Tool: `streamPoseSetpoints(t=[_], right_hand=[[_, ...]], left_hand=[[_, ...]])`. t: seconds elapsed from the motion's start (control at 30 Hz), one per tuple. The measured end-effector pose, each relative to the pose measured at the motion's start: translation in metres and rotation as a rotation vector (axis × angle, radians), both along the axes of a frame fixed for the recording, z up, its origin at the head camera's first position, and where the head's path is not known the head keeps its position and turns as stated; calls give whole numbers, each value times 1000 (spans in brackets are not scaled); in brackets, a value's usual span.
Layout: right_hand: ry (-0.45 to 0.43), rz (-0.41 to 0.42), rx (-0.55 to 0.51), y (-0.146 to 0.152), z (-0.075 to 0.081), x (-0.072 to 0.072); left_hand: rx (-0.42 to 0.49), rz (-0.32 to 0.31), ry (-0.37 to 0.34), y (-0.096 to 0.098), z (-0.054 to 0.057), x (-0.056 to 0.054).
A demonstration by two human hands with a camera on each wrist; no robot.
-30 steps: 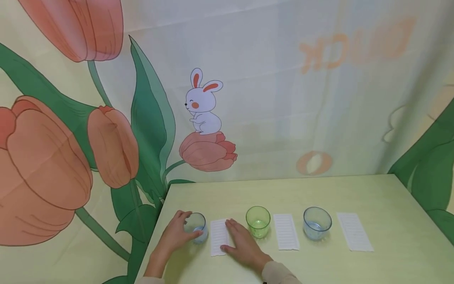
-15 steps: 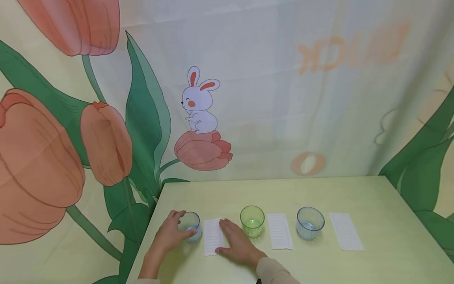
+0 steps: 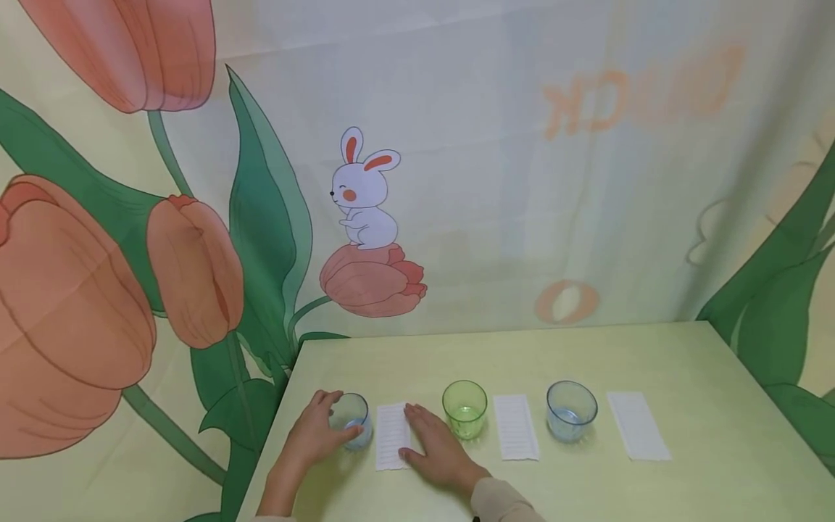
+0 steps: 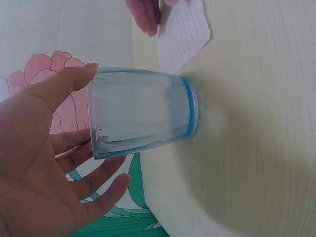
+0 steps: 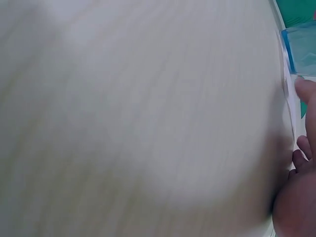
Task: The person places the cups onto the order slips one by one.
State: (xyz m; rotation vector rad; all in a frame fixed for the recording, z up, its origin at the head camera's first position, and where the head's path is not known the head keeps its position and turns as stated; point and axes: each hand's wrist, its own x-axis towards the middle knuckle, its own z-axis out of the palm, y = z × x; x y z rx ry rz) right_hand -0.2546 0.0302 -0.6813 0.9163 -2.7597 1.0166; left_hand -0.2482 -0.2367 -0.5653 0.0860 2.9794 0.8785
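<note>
Currently, left hand (image 3: 316,432) holds glass (image 4: 140,111) (contents unclear).

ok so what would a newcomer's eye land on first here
Probably the huge pink tulips on the left of the backdrop, with a cartoon rabbit to their right. Below, the left hand holds a blue glass near the left edge of the table, and the right hand touches the paper slip beside it.

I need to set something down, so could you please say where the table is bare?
Free table: between the green cup and the backdrop; right of the rightmost paper slip; and the front, right of the right sleeve. Crowded at left: left hand, left blue cup, left slip and right hand.
</note>
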Motion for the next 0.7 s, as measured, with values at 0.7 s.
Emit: streamPoseSetpoints(t=[0.7], right_hand=[[145, 3, 83, 0, -3, -2]], left_hand=[[122, -17, 53, -4, -20, -2]])
